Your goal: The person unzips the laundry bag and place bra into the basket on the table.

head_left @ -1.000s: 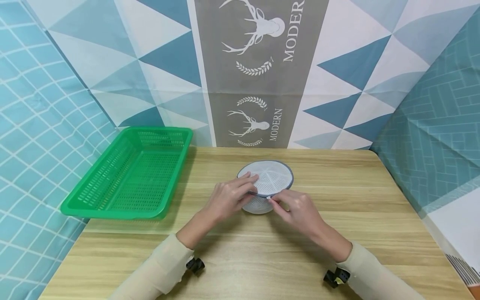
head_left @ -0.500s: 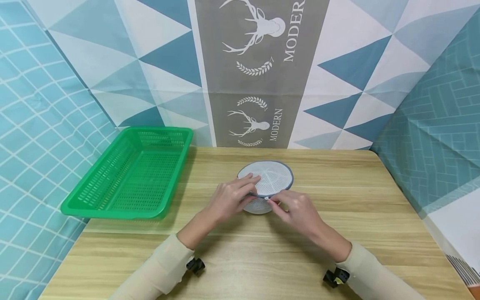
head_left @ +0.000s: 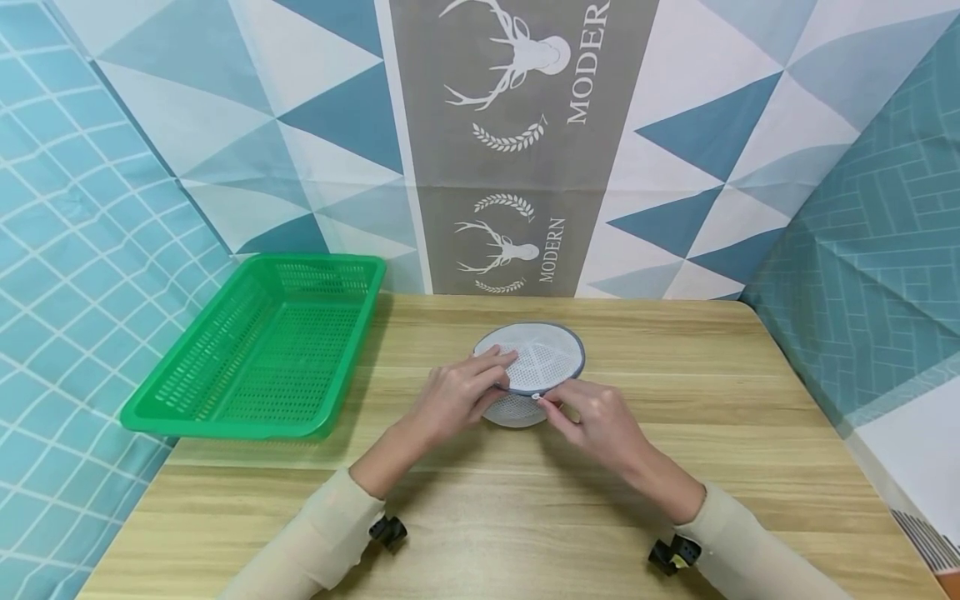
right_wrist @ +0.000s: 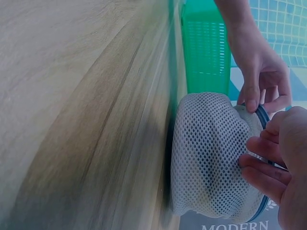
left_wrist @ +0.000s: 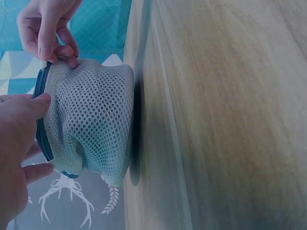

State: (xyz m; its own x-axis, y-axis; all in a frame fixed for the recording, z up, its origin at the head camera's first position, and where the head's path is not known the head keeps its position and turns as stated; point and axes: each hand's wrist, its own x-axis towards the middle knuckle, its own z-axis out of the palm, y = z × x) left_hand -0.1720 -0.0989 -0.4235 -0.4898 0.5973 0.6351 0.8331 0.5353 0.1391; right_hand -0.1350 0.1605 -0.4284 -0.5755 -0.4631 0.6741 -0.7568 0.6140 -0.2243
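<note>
A white mesh laundry bag point(head_left: 546, 354) with a dark blue zipped rim stands upright on the table, its round top facing up. My left hand point(head_left: 461, 390) holds the rim at its near left side, thumb below the edge and fingertips lying on the mesh top. At the front of the rim, the thumb and forefinger of my right hand point(head_left: 597, 418) pinch the small white zipper pull point(head_left: 536, 397). In the left wrist view the dark zipper point(left_wrist: 42, 120) runs around the rim, above the slightly crumpled mesh side. Whether anything lies inside the bag cannot be made out.
To the left, a green plastic basket point(head_left: 300, 358) with slotted walls sits at the back of the wooden table point(head_left: 525, 525). Patterned cloth walls point(head_left: 495, 167) border the table behind and on both sides.
The white zipper pull shifts very slightly left and then back right in my right fingers. The bag and left hand hardly move; the basket stays put.
</note>
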